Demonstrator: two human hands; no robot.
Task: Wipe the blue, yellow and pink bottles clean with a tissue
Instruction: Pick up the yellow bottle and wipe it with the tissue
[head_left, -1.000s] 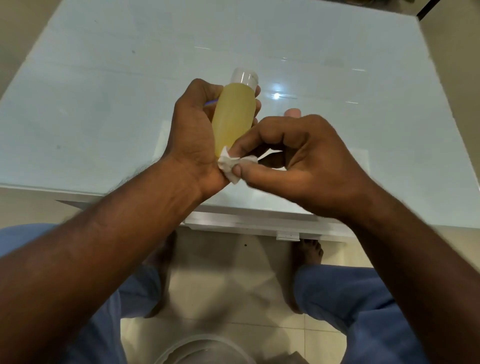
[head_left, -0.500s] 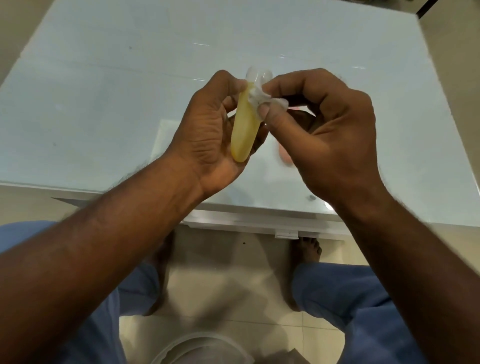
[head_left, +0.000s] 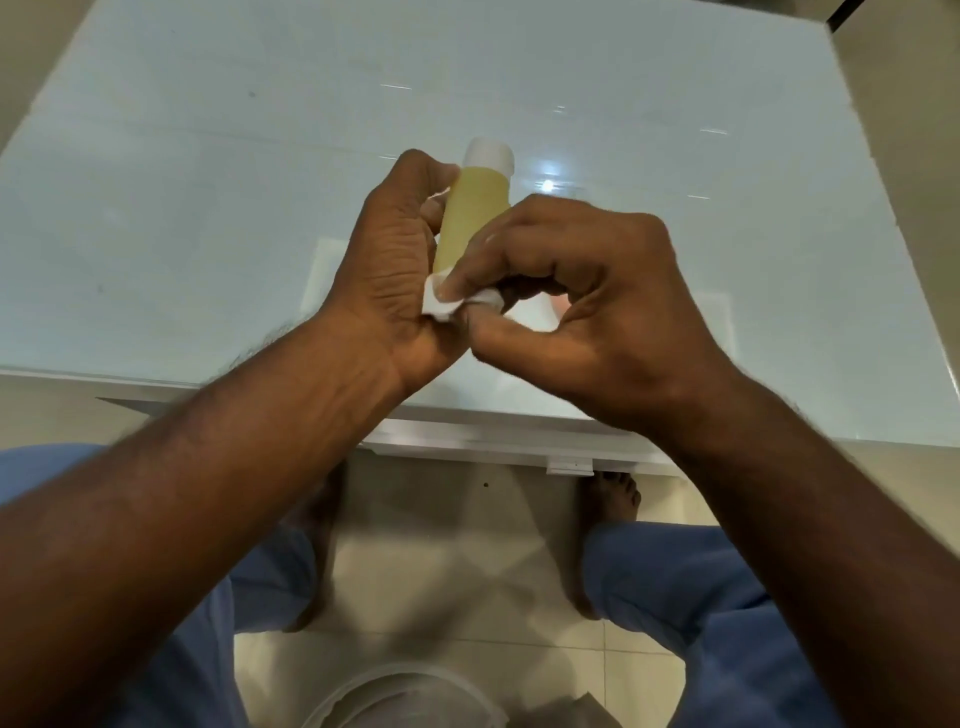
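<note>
My left hand (head_left: 395, 270) grips a yellow bottle (head_left: 472, 218) with a clear cap (head_left: 488, 153), held above the table with the cap pointing away from me. My right hand (head_left: 571, 306) pinches a small crumpled white tissue (head_left: 441, 301) against the bottle's lower end, beside my left palm. A bit of pink (head_left: 563, 306), probably the pink bottle, shows on the table through the gap under my right hand. The blue bottle is hidden.
A pale glass-topped table (head_left: 208, 208) fills the upper view, its near edge (head_left: 156, 379) just under my wrists. Below are my legs in blue trousers, bare feet on a tiled floor, and a white round rim (head_left: 395, 686) at the bottom.
My right hand has slid the tissue from the bottle's cap end down to its lower end. The bottle has turned so its wide face shows.
</note>
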